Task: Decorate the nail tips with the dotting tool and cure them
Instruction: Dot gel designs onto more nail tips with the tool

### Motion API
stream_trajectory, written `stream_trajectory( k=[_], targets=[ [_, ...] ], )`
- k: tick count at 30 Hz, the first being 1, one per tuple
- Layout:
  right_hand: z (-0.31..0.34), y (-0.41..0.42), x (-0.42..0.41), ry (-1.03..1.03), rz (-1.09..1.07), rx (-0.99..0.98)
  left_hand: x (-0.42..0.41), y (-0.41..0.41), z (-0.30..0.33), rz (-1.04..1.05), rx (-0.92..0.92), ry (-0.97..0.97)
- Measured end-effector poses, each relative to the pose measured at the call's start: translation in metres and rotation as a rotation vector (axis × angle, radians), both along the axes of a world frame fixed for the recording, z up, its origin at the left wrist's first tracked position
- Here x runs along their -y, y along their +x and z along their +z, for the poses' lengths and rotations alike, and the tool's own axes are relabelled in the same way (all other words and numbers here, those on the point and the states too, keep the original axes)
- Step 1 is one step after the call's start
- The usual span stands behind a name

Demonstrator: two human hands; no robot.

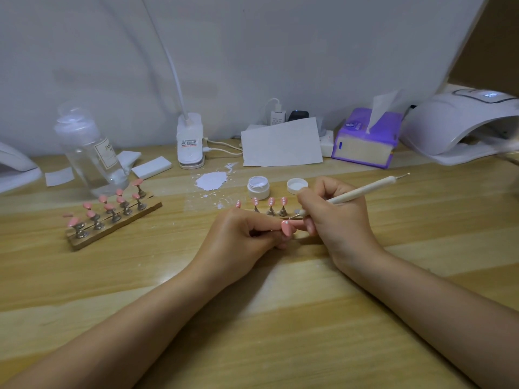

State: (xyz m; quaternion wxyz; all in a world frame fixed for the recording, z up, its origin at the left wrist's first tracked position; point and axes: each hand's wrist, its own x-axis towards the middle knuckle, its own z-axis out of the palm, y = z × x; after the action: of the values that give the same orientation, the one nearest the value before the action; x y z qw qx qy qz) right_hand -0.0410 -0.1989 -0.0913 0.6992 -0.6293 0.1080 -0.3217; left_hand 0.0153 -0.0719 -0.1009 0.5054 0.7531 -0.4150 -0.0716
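Four dotted pink nail tips stand behind your hands. Your left hand pinches another glossy pink nail tip while your right hand grips the slim white dotting tool, its point touching that tip. You're mid-dotting; next, probably place further dots evenly.

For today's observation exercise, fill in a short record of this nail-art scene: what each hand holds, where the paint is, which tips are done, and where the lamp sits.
left hand: pinches a pink nail tip
right hand: grips the dotting tool, point at the held tip
paint: open white jar, lid beside it
dotted tips: on stands behind the hands
plain tips: wooden rack, left
curing lamp: far right
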Motion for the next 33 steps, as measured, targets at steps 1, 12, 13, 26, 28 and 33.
stream_trajectory(
  k=[1, 12, 13, 26, 28, 33],
  targets=[
    [-0.0003, 0.0006, 0.0008, 0.017, -0.003, -0.001, 0.0, 0.0, 0.0, -0.001, -0.002, 0.0],
    [-0.0006, -0.0039, -0.0005, -0.12, 0.014, -0.008, -0.0006, 0.0006, -0.0009, -0.001, -0.019, -0.011],
    [-0.0008, -0.0039, -0.0003, -0.136, 0.014, -0.013, -0.0006, 0.0005, -0.0008, -0.004, -0.018, -0.01],
    [-0.0018, -0.0029, -0.0012, -0.165, -0.002, -0.039, -0.0012, 0.0004, -0.0004, -0.011, -0.023, -0.011],
    [-0.0016, -0.0028, -0.0011, -0.169, 0.001, -0.039, -0.0011, 0.0004, -0.0007, -0.009, -0.021, -0.01],
    [-0.0014, -0.003, -0.0009, -0.16, 0.002, -0.039, -0.0008, 0.0013, -0.0011, -0.015, -0.031, -0.012]
  ],
)
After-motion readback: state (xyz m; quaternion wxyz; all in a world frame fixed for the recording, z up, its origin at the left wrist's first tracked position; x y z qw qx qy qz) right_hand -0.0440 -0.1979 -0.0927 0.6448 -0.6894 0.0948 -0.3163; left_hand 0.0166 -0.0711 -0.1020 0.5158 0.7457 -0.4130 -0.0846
